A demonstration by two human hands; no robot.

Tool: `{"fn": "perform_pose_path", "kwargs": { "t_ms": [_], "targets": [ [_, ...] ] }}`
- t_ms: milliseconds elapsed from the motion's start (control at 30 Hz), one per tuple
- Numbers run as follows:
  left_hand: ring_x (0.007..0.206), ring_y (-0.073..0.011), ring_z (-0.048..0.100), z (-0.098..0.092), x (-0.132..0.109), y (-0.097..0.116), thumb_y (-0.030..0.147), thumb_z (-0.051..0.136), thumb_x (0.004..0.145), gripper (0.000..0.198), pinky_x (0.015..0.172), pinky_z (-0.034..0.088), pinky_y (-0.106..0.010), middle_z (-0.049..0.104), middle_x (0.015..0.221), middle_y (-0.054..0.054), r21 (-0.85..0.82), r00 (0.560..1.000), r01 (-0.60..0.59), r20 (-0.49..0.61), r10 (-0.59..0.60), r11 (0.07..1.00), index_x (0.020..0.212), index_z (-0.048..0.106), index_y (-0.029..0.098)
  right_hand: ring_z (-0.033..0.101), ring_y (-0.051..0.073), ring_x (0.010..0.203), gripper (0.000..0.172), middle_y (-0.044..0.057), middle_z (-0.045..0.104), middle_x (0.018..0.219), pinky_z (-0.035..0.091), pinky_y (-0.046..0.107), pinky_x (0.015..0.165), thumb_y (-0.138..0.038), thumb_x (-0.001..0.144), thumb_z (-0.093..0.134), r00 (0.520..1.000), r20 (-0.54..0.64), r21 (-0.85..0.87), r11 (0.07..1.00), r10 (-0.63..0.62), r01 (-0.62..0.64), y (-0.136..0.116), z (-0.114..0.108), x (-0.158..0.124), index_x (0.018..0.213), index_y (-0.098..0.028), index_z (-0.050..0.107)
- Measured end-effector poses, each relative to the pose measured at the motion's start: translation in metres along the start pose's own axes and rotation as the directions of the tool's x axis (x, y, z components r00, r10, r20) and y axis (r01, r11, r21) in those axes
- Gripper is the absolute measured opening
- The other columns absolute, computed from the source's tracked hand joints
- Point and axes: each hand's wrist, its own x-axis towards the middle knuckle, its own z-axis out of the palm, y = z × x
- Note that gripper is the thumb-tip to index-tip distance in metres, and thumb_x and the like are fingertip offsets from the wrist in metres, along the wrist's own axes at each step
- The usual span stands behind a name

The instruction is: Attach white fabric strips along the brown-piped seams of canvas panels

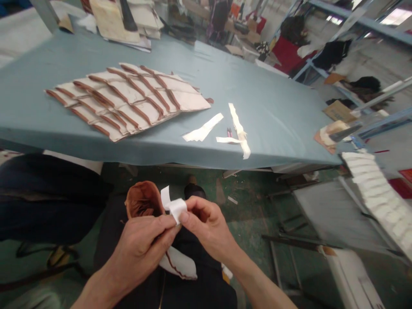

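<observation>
My left hand is closed over my lap, gripping a sewn piece of brown and off-white material. The brown end of it opens like a tube beyond my knuckles, and a pale end with a dark seam pokes out below my hand. A white strip, folded or curled, sits at the fingertips of both hands. My right hand pinches this strip between thumb and index finger. How the strip meets the sewn piece is hidden by my fingers.
Overlapping stacks of white pieces with brown edges lie on the blue-green table. Pale strips and a small red-handled tool are near its front edge. At right stand a grey bench and blue shelving.
</observation>
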Motion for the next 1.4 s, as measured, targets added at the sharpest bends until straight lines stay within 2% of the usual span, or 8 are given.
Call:
{"fn": "perform_pose_path", "kwargs": {
  "t_ms": [100, 167, 300, 600, 867, 1000, 1167, 1400],
  "targets": [
    [0.051, -0.0084, 0.065, 0.0, -0.007, 0.001, 0.023, 0.061, 0.109, 0.017, 0.057, 0.047, -0.018, 0.07, 0.067, 0.006, -0.067, 0.998, 0.058, -0.022, -0.06, 0.996, 0.096, 0.073, 0.022, 0.051, 0.014, 0.072, 0.045, 0.0, 0.061, 0.081, 0.045, 0.028, 0.069, -0.065, 0.09, 0.081, 0.99, -0.058, -0.011, 0.992, -0.127, 0.127, 0.0, 0.011, -0.003, 0.085, -0.021, 0.07],
    [0.049, -0.0075, 0.062, 0.0, -0.01, 0.002, 0.023, 0.062, 0.108, 0.02, 0.054, 0.044, -0.017, 0.066, 0.064, 0.008, -0.098, 0.993, 0.104, -0.038, -0.108, 0.99, 0.09, 0.071, 0.022, 0.056, 0.015, 0.078, 0.043, 0.001, 0.064, 0.087, 0.047, 0.029, 0.074, -0.063, 0.092, 0.081, 0.979, -0.082, -0.036, 0.982, -0.188, 0.185, 0.0, 0.018, -0.004, 0.085, -0.021, 0.072],
    [0.042, -0.0066, 0.051, -0.001, -0.01, 0.007, 0.024, 0.062, 0.105, 0.028, 0.046, 0.038, -0.016, 0.054, 0.054, 0.01, -0.125, 0.982, 0.181, -0.032, -0.187, 0.975, 0.077, 0.067, 0.02, 0.063, 0.016, 0.082, 0.039, 0.003, 0.072, 0.091, 0.049, 0.027, 0.075, -0.059, 0.095, 0.08, 0.977, -0.093, -0.023, 0.982, -0.19, 0.189, -0.003, 0.03, -0.007, 0.091, -0.02, 0.074],
    [0.047, -0.0074, 0.051, 0.007, -0.024, 0.001, 0.024, 0.057, 0.106, 0.028, 0.049, 0.039, -0.017, 0.055, 0.058, 0.009, -0.174, 0.975, 0.221, 0.012, -0.222, 0.96, 0.08, 0.068, 0.021, 0.039, 0.009, 0.052, 0.04, -0.004, 0.058, 0.064, 0.047, 0.023, 0.056, -0.06, 0.095, 0.079, 0.969, -0.101, 0.03, 0.973, -0.224, 0.228, -0.018, 0.041, -0.009, 0.088, -0.022, 0.072],
    [0.047, -0.0081, 0.057, 0.014, -0.027, 0.0, 0.029, 0.063, 0.103, 0.018, 0.05, 0.04, -0.017, 0.062, 0.059, 0.008, -0.2, 0.955, 0.295, 0.045, -0.292, 0.934, 0.092, 0.075, 0.02, 0.062, 0.012, 0.062, 0.036, 0.001, 0.073, 0.072, 0.052, 0.024, 0.064, -0.054, 0.096, 0.078, 0.959, -0.212, -0.065, 0.982, -0.187, 0.178, -0.016, 0.036, -0.005, 0.093, -0.018, 0.076],
    [0.044, -0.0105, 0.054, 0.006, -0.027, 0.001, 0.037, 0.066, 0.1, 0.024, 0.045, 0.04, -0.018, 0.06, 0.056, 0.008, -0.257, 0.9, 0.429, 0.043, -0.433, 0.866, 0.105, 0.08, 0.019, 0.053, 0.009, 0.052, 0.039, -0.003, 0.064, 0.059, 0.047, 0.022, 0.057, -0.057, 0.095, 0.078, 0.975, -0.157, -0.024, 0.988, -0.157, 0.155, -0.026, 0.031, -0.003, 0.091, -0.018, 0.074],
    [0.051, -0.0132, 0.062, -0.014, -0.023, 0.007, 0.045, 0.066, 0.097, 0.033, 0.047, 0.046, -0.019, 0.07, 0.064, 0.001, -0.264, 0.836, 0.513, -0.065, -0.545, 0.817, 0.081, 0.079, 0.02, 0.04, 0.006, 0.045, 0.047, -0.008, 0.052, 0.052, 0.034, 0.02, 0.046, -0.064, 0.092, 0.078, 0.996, -0.059, 0.005, 0.998, -0.069, 0.07, -0.031, 0.026, -0.007, 0.092, -0.017, 0.071],
    [0.048, -0.0157, 0.061, -0.026, -0.012, 0.023, 0.057, 0.057, 0.103, 0.047, 0.043, 0.046, -0.022, 0.07, 0.062, -0.001, -0.295, 0.814, 0.571, 0.08, -0.576, 0.766, 0.092, 0.08, 0.018, 0.038, 0.006, 0.045, 0.053, -0.01, 0.047, 0.054, 0.03, 0.019, 0.043, -0.068, 0.086, 0.083, 0.999, 0.001, -0.022, 0.999, -0.034, 0.034, -0.028, 0.019, -0.014, 0.092, -0.018, 0.068]
  ]
}}
